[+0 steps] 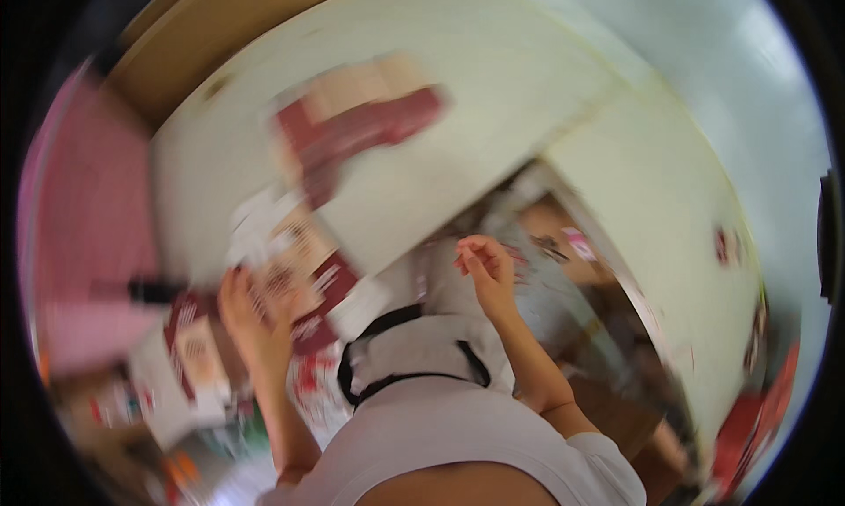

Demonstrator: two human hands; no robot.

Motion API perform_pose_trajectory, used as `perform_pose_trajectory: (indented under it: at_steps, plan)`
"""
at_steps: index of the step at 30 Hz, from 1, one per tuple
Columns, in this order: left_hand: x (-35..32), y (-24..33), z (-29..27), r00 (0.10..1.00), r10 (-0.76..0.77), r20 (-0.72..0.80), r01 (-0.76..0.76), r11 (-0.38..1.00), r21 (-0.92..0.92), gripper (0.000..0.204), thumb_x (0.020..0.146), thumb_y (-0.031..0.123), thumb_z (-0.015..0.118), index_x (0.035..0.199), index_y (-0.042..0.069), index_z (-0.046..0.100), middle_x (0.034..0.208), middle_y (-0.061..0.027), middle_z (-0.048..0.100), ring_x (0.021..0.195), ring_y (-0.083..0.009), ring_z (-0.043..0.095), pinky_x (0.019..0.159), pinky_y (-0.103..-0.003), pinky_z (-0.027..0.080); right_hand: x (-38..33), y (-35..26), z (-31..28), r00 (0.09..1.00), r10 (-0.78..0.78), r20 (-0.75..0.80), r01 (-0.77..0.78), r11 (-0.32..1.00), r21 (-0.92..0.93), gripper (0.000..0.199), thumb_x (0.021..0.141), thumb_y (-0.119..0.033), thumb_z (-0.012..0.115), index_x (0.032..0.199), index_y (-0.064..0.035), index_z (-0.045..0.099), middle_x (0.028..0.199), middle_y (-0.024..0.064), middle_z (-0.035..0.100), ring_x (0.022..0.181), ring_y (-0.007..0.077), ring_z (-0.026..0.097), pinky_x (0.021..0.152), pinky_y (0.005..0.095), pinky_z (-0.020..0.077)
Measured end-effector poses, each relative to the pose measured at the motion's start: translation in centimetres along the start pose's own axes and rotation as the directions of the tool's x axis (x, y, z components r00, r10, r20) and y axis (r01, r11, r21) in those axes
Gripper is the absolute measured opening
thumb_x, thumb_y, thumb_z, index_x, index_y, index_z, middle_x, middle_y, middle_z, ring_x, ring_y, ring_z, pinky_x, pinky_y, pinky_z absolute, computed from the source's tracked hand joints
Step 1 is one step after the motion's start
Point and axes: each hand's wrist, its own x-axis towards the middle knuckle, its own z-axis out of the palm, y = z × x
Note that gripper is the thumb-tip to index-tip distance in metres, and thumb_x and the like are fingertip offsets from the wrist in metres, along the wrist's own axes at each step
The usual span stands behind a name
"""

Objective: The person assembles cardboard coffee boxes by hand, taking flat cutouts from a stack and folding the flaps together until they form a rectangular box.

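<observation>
My left hand [251,321] is at the left, thumb and fingers apart, against a pile of flat cream and dark red printed card pieces [304,273]. Blur hides whether the fingers only touch the pile or press on it. White crumpled material [260,224] lies just beyond the fingertips. In front of my body, my right hand [487,267] is raised with its fingers curled and the fingertips together. Anything pinched there is too small or smeared to make out.
A row of dark red and cream packs [361,110] lies on the pale table [493,75]. A pink panel [97,233] stands left. Cardboard [550,229] and grey plastic sheeting [563,304] fill the gap right of me. Red material [748,418] sits lower right.
</observation>
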Motion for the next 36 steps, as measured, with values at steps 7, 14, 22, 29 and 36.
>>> perform_pose_trajectory:
  at_steps: [7, 14, 22, 29, 36]
  plan:
    - [-7.2, -3.0, 2.8, 0.96, -0.276, 0.057, 0.272, 0.96, 0.068, 0.087, 0.069, 0.033, 0.07, 0.132, -0.005, 0.023, 0.135, -0.0283, 0.025, 0.126, -0.0427, 0.022, 0.103, -0.049, 0.018, -0.7, 0.2, 11.1, 0.738, -0.333, 0.587, 0.651, 0.581, -0.489, 0.044, 0.075, -0.017, 0.063, 0.114, -0.0002, 0.05, 0.107, 0.0149, 0.049, 0.092, 0.0307, 0.047, 0.078, 0.0383, 0.04]
    - [-6.0, -2.8, 3.7, 0.973, -0.231, 0.021, 0.231, 0.973, -0.016, 0.092, 0.066, 0.027, 0.074, 0.133, -0.004, 0.021, 0.126, -0.0278, 0.034, 0.119, -0.041, 0.032, 0.1, -0.047, 0.026, -0.3, 0.6, 14.1, 0.672, -0.405, 0.62, 0.74, 0.409, -0.534, 0.038, 0.072, -0.021, 0.065, 0.102, -0.0014, 0.055, 0.108, 0.0133, 0.047, 0.089, 0.0312, 0.046, 0.076, 0.0399, 0.039]
    - [-3.2, 0.9, 1.2, 0.927, -0.373, -0.031, 0.193, 0.549, -0.813, 0.073, 0.074, -0.006, 0.06, 0.135, -0.003, 0.02, 0.109, -0.0147, 0.052, 0.096, -0.0182, 0.054, 0.081, -0.028, 0.044, -0.3, -3.6, 14.8, 0.814, -0.404, 0.418, 0.482, 0.871, -0.098, 0.031, 0.074, -0.007, 0.063, 0.102, 0.0, 0.052, 0.109, 0.0172, 0.047, 0.097, 0.0317, 0.049, 0.076, 0.0374, 0.0431]
    - [-2.6, 2.6, 0.0, 0.972, -0.156, 0.174, 0.209, 0.252, -0.945, 0.044, 0.083, -0.011, 0.04, 0.125, -0.004, 0.03, 0.119, -0.0128, 0.047, 0.111, -0.0153, 0.044, 0.094, -0.026, 0.033, 2.1, -7.1, 13.2, 0.58, -0.586, 0.566, 0.802, 0.532, -0.271, 0.037, 0.077, 0.001, 0.055, 0.114, 0.0015, 0.053, 0.131, 0.0239, 0.031, 0.099, 0.0279, 0.054, 0.067, 0.0263, 0.049]
    - [-2.2, 3.8, 0.6, 0.958, -0.084, 0.275, 0.26, 0.663, -0.702, 0.061, 0.082, 0.016, 0.059, 0.126, -0.003, 0.021, 0.114, -0.0217, 0.047, 0.101, -0.0286, 0.053, 0.087, -0.035, 0.041, 1.7, -5.7, 11.6, 0.657, -0.544, 0.522, 0.715, 0.669, -0.204, 0.016, 0.076, -0.005, 0.056, 0.09, -0.0005, 0.064, 0.131, 0.0221, 0.032, 0.115, 0.0311, 0.041, 0.087, 0.0365, 0.0402]
